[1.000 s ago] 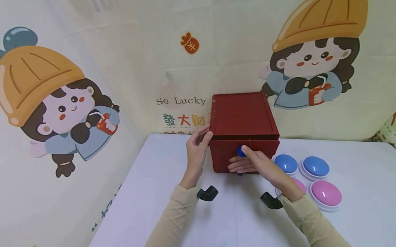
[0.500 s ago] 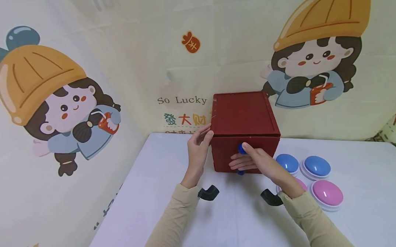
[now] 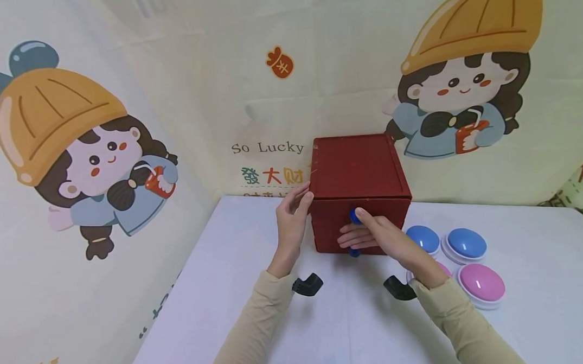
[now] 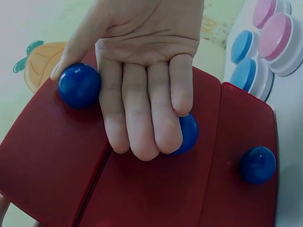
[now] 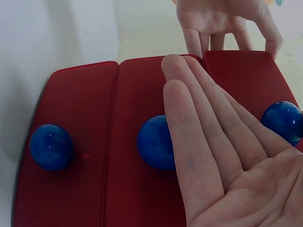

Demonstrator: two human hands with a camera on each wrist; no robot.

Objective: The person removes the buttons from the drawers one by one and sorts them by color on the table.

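Observation:
A red box (image 3: pixel 358 167) with three stacked drawers, each with a round blue knob, stands on the table. My right hand (image 3: pixel 383 236) lies across its front, fingers straight, with the thumb on the top knob (image 4: pixel 79 85). Those fingers partly cover the middle knob (image 5: pixel 157 143); the bottom knob (image 4: pixel 258 164) shows below them. The top drawer front sits close under the box's lid edge. At the box's left side, my left hand (image 3: pixel 291 217) rests extended fingers along the wall, its thumb at the front corner. Neither palm holds anything.
Right of the box are two blue domed buttons (image 3: pixel 466 243) and two pink ones (image 3: pixel 482 282) on white bases, one pink partly behind my right forearm. A patterned cloth wall (image 3: pixel 249 113) stands behind the white table (image 3: pixel 347 331). Black curved mounts (image 3: pixel 308 285) jut from both wrists.
The dark gap above the top drawer front has narrowed to a thin line as the drawer slid inward. My right hand moved slightly forward with it; the left hand stayed put.

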